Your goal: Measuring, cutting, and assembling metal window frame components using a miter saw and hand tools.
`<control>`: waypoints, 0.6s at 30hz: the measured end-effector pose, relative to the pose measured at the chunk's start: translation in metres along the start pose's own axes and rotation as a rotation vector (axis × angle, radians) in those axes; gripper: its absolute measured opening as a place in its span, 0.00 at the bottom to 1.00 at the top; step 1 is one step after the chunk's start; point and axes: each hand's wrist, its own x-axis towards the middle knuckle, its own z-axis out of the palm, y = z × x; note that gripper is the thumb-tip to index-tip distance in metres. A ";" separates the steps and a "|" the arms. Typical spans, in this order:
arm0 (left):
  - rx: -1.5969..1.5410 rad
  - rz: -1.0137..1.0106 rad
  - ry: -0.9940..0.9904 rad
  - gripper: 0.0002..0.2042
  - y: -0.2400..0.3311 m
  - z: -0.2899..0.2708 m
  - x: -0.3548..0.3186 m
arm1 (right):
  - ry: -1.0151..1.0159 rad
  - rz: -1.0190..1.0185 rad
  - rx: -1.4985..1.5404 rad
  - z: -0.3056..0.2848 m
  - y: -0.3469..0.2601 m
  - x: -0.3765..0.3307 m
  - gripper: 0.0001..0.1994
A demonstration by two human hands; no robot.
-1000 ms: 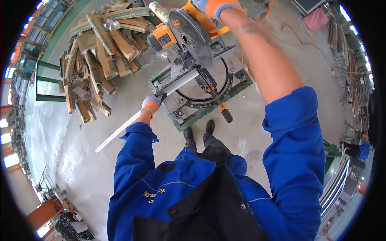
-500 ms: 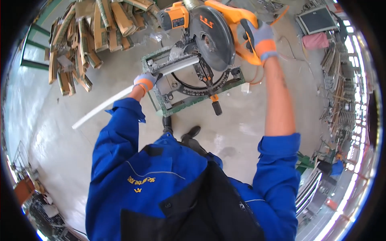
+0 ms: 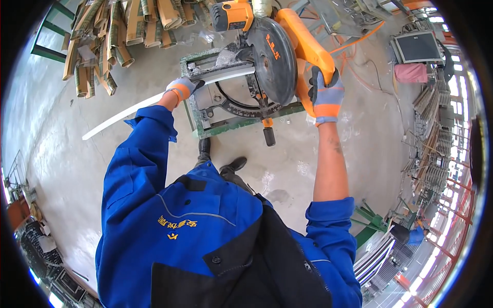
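The right hand point(image 3: 326, 95), gloved grey and orange, grips the orange handle point(image 3: 307, 49) of the mitre saw point(image 3: 257, 56); the left hand point(image 3: 181, 88) presses the long white strip point(image 3: 138, 107) onto the saw's green base point(image 3: 241, 118); tan offcuts point(image 3: 110, 38) lie piled beyond, upper left.

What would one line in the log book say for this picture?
left hand: holding white strip on saw table | right hand: grip closed on orange saw handle | blade guard: raised above strip
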 end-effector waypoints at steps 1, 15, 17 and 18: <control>-0.001 -0.005 0.002 0.38 -0.003 0.001 0.001 | 0.003 -0.067 -0.061 0.003 -0.007 0.001 0.07; 0.030 0.002 0.032 0.37 -0.009 0.003 0.005 | -0.005 0.028 0.047 0.007 -0.012 -0.007 0.07; 0.015 0.002 0.036 0.37 -0.010 0.001 0.006 | -0.015 0.059 0.098 0.008 -0.016 -0.005 0.07; 0.002 0.000 0.036 0.37 -0.011 -0.001 0.006 | 0.000 -0.008 -0.007 0.008 -0.013 -0.003 0.07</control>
